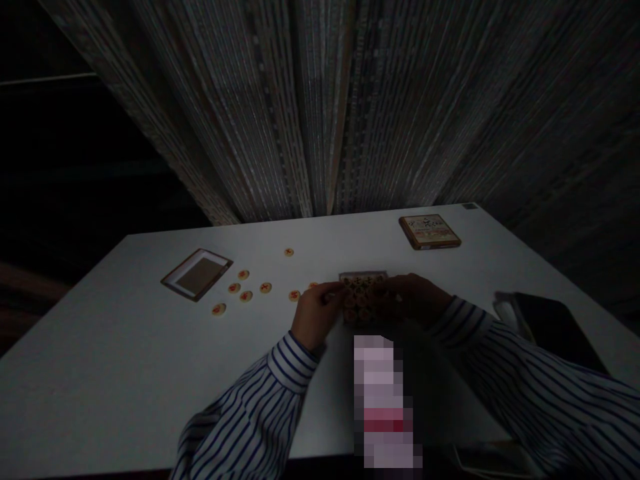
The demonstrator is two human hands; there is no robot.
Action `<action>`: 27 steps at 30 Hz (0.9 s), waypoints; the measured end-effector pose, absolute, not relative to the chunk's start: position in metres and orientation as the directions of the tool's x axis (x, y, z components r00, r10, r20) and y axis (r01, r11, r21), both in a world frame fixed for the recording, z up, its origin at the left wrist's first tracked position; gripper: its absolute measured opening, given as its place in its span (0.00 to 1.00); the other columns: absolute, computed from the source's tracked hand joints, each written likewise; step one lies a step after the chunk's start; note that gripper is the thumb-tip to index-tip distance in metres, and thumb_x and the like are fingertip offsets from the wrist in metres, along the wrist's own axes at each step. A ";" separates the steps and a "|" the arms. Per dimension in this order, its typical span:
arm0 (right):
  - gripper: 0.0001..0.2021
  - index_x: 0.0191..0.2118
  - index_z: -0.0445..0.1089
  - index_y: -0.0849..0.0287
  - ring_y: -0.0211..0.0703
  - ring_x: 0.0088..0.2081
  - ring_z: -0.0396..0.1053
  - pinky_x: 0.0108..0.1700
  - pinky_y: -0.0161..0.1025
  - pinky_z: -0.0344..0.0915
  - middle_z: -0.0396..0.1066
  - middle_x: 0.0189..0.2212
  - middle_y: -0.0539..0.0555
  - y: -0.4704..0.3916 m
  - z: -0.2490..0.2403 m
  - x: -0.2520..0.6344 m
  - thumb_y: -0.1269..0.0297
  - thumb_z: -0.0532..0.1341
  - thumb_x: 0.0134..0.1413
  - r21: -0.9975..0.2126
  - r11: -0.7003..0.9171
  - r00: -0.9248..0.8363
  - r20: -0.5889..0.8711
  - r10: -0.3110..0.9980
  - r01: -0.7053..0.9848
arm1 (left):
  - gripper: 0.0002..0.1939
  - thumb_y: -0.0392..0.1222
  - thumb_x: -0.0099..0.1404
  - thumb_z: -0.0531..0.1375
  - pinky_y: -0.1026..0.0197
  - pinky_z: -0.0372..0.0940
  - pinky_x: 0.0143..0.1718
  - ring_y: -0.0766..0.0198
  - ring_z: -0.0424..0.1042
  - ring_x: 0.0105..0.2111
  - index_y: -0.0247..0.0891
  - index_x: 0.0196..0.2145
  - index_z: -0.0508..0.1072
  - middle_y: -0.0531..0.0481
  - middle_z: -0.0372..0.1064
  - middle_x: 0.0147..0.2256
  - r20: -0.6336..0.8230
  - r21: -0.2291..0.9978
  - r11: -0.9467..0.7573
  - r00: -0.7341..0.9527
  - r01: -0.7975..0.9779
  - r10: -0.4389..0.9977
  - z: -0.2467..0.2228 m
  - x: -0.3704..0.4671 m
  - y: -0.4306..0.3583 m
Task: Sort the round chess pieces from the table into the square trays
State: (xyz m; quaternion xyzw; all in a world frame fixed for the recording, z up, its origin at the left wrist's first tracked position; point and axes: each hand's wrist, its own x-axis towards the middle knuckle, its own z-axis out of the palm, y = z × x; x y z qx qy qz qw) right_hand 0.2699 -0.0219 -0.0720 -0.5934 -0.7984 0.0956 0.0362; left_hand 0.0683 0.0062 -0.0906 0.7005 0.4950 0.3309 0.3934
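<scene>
A small tray [363, 274] stands on the white table, filled with rows of round pieces [361, 291] with dark marks. My left hand [317, 312] is at the tray's left side, thumb and fingers drawn together; what they pinch is too small to make out. At the right edge is my right hand [413, 297], in deep shadow, its fingertips hard to see. Left of the tray lie several loose round pieces with red marks, among them one [265, 288] and another [219, 309]. One more piece [289, 252] rests farther back.
An open box lid [221, 271] lies at the left of the table [125, 347]. A flat box with a printed picture [431, 231] is at the back right. Near the right edge lies a black object [555, 327]. A patterned curtain [320, 113] hangs behind the table.
</scene>
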 end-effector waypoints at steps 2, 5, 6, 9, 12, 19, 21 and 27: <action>0.10 0.36 0.73 0.57 0.43 0.31 0.71 0.33 0.39 0.64 0.74 0.32 0.56 -0.021 -0.076 0.271 0.62 0.56 0.52 -0.142 0.289 -0.301 -0.073 0.951 0.947 | 0.11 0.39 0.57 0.57 0.59 0.66 0.33 0.62 0.72 0.29 0.34 0.37 0.76 0.45 0.75 0.32 0.087 0.859 -0.218 0.288 0.463 0.954 -0.093 0.066 0.007; 0.11 0.36 0.73 0.57 0.45 0.35 0.70 0.35 0.40 0.63 0.73 0.36 0.57 -0.020 -0.079 0.271 0.61 0.54 0.54 -0.105 0.319 -0.325 -0.047 0.944 0.942 | 0.11 0.40 0.58 0.57 0.59 0.66 0.33 0.62 0.72 0.30 0.35 0.37 0.76 0.45 0.75 0.32 0.113 0.848 -0.247 0.295 0.469 0.949 -0.095 0.064 0.008; 0.12 0.35 0.73 0.57 0.45 0.36 0.70 0.35 0.40 0.63 0.73 0.35 0.56 -0.019 -0.080 0.271 0.61 0.54 0.55 -0.101 0.329 -0.334 -0.045 0.941 0.939 | 0.11 0.41 0.58 0.57 0.59 0.66 0.33 0.61 0.72 0.30 0.36 0.37 0.76 0.45 0.75 0.32 0.122 0.848 -0.256 0.298 0.463 0.947 -0.095 0.064 0.009; 0.13 0.34 0.73 0.57 0.45 0.35 0.69 0.35 0.41 0.62 0.73 0.34 0.56 -0.019 -0.083 0.272 0.59 0.53 0.55 -0.099 0.345 -0.352 -0.057 0.934 0.933 | 0.11 0.41 0.58 0.57 0.59 0.66 0.33 0.62 0.72 0.30 0.36 0.37 0.76 0.45 0.75 0.32 0.137 0.852 -0.271 0.309 0.449 0.941 -0.096 0.064 0.009; 0.12 0.34 0.73 0.57 0.45 0.35 0.69 0.34 0.40 0.62 0.73 0.34 0.56 -0.019 -0.084 0.274 0.59 0.53 0.55 -0.113 0.351 -0.359 -0.060 0.931 0.930 | 0.11 0.41 0.58 0.57 0.59 0.65 0.32 0.62 0.71 0.29 0.36 0.36 0.76 0.45 0.75 0.31 0.134 0.848 -0.274 0.318 0.453 0.939 -0.097 0.063 0.010; 0.11 0.35 0.73 0.55 0.42 0.34 0.69 0.33 0.38 0.59 0.73 0.33 0.55 -0.019 -0.081 0.273 0.61 0.53 0.56 -0.088 0.361 -0.367 -0.063 0.928 0.928 | 0.12 0.42 0.58 0.57 0.61 0.65 0.31 0.63 0.71 0.28 0.35 0.36 0.76 0.46 0.75 0.30 0.136 0.844 -0.273 0.308 0.461 0.942 -0.098 0.063 0.009; 0.11 0.35 0.73 0.56 0.42 0.33 0.68 0.33 0.37 0.58 0.73 0.32 0.55 -0.019 -0.081 0.272 0.62 0.53 0.56 -0.068 0.375 -0.379 -0.065 0.923 0.924 | 0.12 0.41 0.58 0.57 0.61 0.64 0.31 0.63 0.71 0.28 0.35 0.36 0.76 0.46 0.75 0.30 0.138 0.844 -0.275 0.310 0.460 0.941 -0.098 0.063 0.009; 0.10 0.34 0.73 0.56 0.40 0.30 0.67 0.30 0.36 0.56 0.72 0.30 0.54 -0.018 -0.084 0.270 0.63 0.54 0.55 -0.058 0.395 -0.397 -0.037 0.917 0.917 | 0.11 0.42 0.59 0.56 0.60 0.64 0.30 0.64 0.70 0.27 0.35 0.36 0.76 0.45 0.74 0.30 0.132 0.844 -0.282 0.333 0.457 0.934 -0.096 0.061 0.008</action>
